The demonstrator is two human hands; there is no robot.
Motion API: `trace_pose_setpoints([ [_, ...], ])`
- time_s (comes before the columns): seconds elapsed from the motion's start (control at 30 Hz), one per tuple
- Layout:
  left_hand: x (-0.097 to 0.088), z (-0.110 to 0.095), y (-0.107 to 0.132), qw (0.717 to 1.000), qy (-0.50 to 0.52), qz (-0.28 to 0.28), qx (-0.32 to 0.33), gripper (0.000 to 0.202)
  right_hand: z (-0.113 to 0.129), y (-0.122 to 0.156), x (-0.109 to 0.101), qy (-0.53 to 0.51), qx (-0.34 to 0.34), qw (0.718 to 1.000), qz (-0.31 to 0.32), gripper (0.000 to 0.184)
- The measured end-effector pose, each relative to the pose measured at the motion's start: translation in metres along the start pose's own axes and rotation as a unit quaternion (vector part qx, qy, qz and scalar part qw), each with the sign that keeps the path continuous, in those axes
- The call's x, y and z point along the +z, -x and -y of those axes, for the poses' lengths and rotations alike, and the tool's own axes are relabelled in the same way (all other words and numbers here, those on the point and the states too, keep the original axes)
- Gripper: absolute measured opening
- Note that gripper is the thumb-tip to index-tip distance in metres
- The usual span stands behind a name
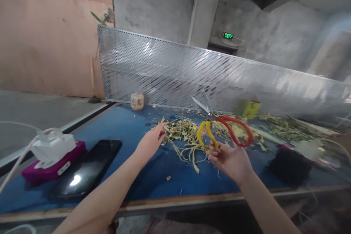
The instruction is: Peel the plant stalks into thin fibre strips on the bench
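My right hand point(229, 159) holds a pair of scissors point(211, 116) by the handles, one yellow and one red. Their blades are spread apart and point up and to the left, above the table. My left hand point(153, 137) reaches to the left side of a heap of dried, shredded plant strips point(183, 129). Its fingers are partly bent at the edge of the heap, and whether anything is between the fingertips is hidden. Long pale strips trail from the heap toward the table's front.
A black phone point(87, 168) and a magenta power strip point(52, 164) with a white plug lie at left. A small jar point(137, 101) stands by the perforated metal screen point(164, 62). Behind the right hand are a yellow box point(251, 109), more plant pieces point(287, 129) and a dark object point(289, 166).
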State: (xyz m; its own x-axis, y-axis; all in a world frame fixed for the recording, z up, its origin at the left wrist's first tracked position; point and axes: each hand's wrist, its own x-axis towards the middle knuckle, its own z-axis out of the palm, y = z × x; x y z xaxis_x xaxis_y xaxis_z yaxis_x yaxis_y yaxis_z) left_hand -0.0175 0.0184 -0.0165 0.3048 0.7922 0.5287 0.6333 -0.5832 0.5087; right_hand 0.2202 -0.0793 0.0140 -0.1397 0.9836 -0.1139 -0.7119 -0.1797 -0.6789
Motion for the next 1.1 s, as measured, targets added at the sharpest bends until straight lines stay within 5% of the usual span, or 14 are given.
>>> trace_pose_setpoints([
  [0.2,-0.002,-0.001,0.002,0.998,0.050,-0.024,-0.012,0.042,-0.010,0.014,0.020,0.010,-0.040,0.993,0.108,0.028],
  [0.4,-0.009,-0.004,-0.001,0.991,0.117,-0.058,-0.032,0.051,-0.022,0.005,0.001,0.080,-0.008,0.985,0.150,0.018],
  [0.6,-0.009,-0.001,-0.006,0.987,0.142,-0.065,-0.037,0.057,-0.060,0.011,-0.004,0.020,0.186,0.945,0.270,0.072],
  [0.77,-0.007,0.001,-0.007,0.985,0.158,-0.064,-0.042,0.065,-0.087,0.011,0.004,0.010,0.263,0.894,0.362,0.089],
  [1.1,-0.008,-0.004,-0.006,0.979,0.195,-0.053,-0.040,0.071,-0.095,0.003,0.010,-0.035,0.271,0.903,0.332,0.088],
])
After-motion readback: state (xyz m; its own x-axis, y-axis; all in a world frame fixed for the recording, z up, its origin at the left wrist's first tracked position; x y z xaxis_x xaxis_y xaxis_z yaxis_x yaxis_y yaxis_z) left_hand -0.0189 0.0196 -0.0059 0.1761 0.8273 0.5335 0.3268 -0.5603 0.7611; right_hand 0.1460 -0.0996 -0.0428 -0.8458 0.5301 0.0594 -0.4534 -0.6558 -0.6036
